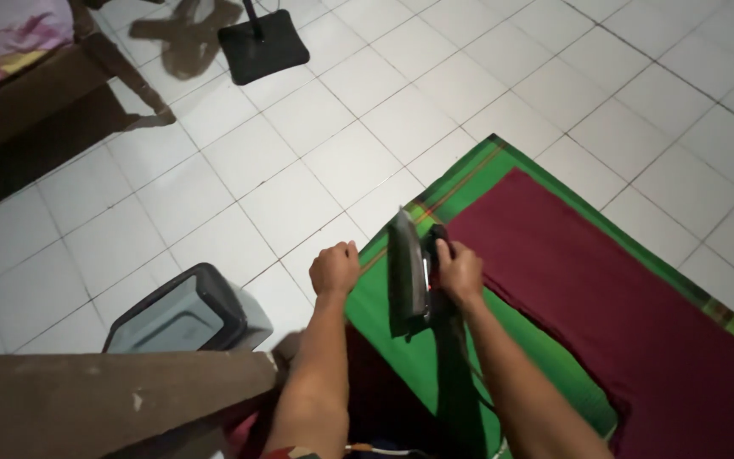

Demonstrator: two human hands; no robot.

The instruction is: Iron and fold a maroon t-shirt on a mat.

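Right hand [459, 272] grips upended iron [408, 270] on green cloth [384, 327].

iron [408, 272] on mat [384, 314] — garment [605, 289] right

A grey bin [187, 313] and black stand base [262, 47] on white tiles [367, 110].

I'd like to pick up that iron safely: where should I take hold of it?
By the dark handle, from the right, where the right hand already grips it. The iron stands tilted up on the green cloth, soleplate facing left, so avoid that side.
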